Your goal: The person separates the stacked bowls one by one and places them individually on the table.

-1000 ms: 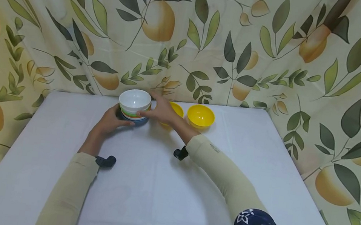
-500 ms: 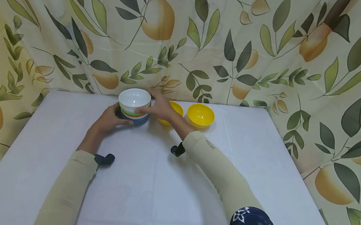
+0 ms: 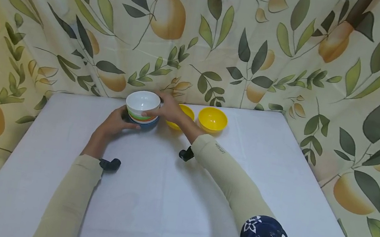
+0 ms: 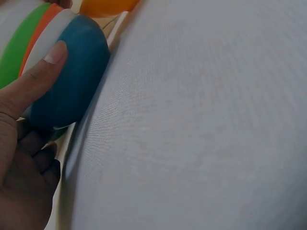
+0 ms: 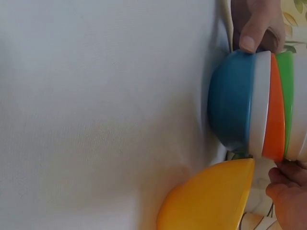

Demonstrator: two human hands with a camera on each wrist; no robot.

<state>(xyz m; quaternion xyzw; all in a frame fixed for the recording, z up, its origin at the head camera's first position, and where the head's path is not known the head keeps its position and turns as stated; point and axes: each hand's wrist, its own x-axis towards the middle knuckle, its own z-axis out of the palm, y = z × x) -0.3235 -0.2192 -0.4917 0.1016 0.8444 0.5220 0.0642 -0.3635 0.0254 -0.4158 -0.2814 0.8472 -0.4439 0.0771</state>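
Note:
A stack of nested bowls stands at the far edge of the table in the head view. Lowest is a blue bowl; above it show white, orange and green bands, and a white bowl is on top. My left hand grips the stack low on its left side, its thumb lying across the blue bowl and its fingers curled behind. From the right, my right hand holds the upper bowls, with the thumb in front at the green band. In the right wrist view its fingertips meet the orange and green edges.
Two yellow bowls stand right of the stack; the nearer yellow bowl is partly hidden by my right hand and wrist, the other yellow bowl is farther right. A white cloth covers the table. A fruit-patterned curtain hangs right behind.

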